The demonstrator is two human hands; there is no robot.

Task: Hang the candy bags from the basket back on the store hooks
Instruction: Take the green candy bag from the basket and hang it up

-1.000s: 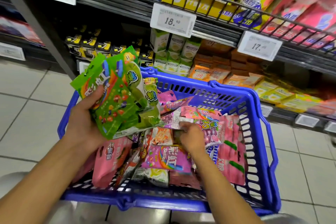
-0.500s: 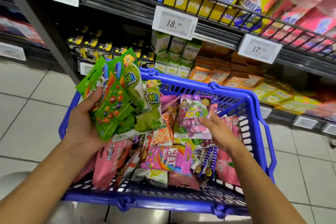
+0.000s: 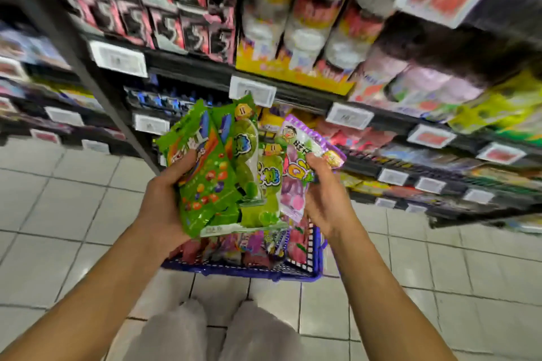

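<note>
My left hand (image 3: pixel 164 199) grips a fan of several green candy bags (image 3: pixel 214 173), held up above the basket. Beside them, my right hand (image 3: pixel 322 196) pinches a purple and pink candy bag (image 3: pixel 296 179) that stands upright and touches the green stack. Below both hands sits the blue basket (image 3: pixel 315 258), only its near rim and right wall showing, with more pink and purple candy bags (image 3: pixel 249 246) lying inside. The view is blurred, and no store hooks can be made out.
Dark store shelves (image 3: pixel 293 91) full of packaged snacks fill the top and right, with white price tags (image 3: pixel 252 91) along their edges. A dark shelf upright (image 3: pixel 96 88) slants down at the left. Pale floor tiles (image 3: pixel 58 214) lie around, and my grey-trousered legs (image 3: pixel 211 334) show at the bottom.
The view has tilted upward, so higher shelves show and the basket sits lower. My right hand has lifted the purple bag out of the basket and brought it up beside the green bags.
</note>
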